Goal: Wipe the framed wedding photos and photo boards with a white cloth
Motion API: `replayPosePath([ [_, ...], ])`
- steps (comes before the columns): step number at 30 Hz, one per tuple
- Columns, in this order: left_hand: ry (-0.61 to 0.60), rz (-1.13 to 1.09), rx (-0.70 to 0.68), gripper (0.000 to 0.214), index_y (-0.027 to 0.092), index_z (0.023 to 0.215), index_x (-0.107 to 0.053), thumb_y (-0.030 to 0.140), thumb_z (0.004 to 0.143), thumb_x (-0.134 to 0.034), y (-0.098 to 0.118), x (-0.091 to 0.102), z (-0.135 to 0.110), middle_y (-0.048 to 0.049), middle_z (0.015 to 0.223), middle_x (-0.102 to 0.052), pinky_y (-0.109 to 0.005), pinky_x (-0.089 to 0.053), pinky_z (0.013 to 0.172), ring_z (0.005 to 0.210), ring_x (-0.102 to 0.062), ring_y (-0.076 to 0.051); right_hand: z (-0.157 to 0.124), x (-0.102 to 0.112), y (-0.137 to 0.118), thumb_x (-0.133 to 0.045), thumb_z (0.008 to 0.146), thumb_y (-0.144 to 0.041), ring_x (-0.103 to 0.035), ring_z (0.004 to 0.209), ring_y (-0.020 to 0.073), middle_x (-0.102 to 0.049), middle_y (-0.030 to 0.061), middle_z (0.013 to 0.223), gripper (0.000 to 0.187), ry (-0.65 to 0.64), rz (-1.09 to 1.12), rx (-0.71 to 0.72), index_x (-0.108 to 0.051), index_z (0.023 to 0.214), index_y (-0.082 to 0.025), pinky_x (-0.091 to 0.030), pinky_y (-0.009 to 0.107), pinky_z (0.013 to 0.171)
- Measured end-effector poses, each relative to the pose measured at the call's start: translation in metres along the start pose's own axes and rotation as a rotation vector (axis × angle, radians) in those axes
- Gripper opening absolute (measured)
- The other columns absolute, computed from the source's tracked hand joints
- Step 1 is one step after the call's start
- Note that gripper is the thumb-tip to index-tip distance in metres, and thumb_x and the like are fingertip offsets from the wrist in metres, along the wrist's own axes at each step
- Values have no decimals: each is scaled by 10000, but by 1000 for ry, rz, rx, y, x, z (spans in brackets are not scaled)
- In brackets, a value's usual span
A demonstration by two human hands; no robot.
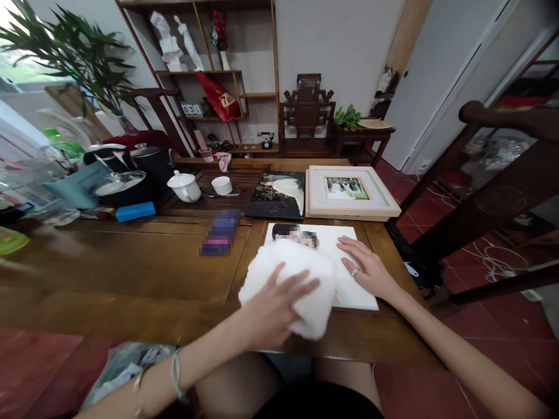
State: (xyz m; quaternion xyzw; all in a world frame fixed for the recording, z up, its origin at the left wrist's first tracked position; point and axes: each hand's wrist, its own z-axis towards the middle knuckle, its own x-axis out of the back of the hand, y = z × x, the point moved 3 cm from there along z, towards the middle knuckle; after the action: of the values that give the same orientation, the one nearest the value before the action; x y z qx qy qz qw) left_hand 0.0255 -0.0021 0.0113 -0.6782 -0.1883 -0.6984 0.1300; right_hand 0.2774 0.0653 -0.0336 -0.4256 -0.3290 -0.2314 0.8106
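A fluffy white cloth (266,265) lies over the left part of a white photo panel (360,299) near the table's front edge. My left hand (275,305) is on the cloth, fingers curved over its top, the thumb mostly hidden. Two printed heads, blurred out, show above the cloth at the panel's upper left. My right hand (369,270), a ring on one finger, rests open on the panel's right side with its fingers stretched out. Behind the panel lies a dark photo panel (279,195) beside a light wooden frame (379,192) holding a small picture.
On the wooden table (174,279) sit a blurred purple item (219,233), a blue block (135,211), a white lidded cup (184,186), a small white cup (222,185) and a glass-lidded pot (120,186). A dark wooden chair (476,192) stands close on the right.
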Motion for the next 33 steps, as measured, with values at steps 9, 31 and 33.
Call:
replayPosePath([
  [9,3,-57,84,365,212,1065,-687,125,743,-539,-36,9,22,-75,1535,-267,-555,-142,1141,1415,-230,-280,0,1,-1,-500,900,-272,-483,1279,264,-575,83,1315,334,-6,0,-2,-572,1226,-276,-381,538,1061],
  [31,-2,-77,-75,424,226,1191,-620,251,774,-543,27,-1,14,-37,1553,-224,-561,-49,1156,1438,-136,-286,1,2,-3,-491,907,-278,-471,1288,260,-577,80,1311,323,-20,11,-8,-574,1219,-278,-371,534,1062],
  [33,-12,-107,-12,405,252,1156,-638,205,766,-540,10,2,19,-25,1548,-238,-550,-75,1155,1429,-183,-271,1,2,-2,-481,909,-275,-466,1292,261,-574,81,1316,329,-19,14,-4,-573,1224,-272,-365,537,1067],
])
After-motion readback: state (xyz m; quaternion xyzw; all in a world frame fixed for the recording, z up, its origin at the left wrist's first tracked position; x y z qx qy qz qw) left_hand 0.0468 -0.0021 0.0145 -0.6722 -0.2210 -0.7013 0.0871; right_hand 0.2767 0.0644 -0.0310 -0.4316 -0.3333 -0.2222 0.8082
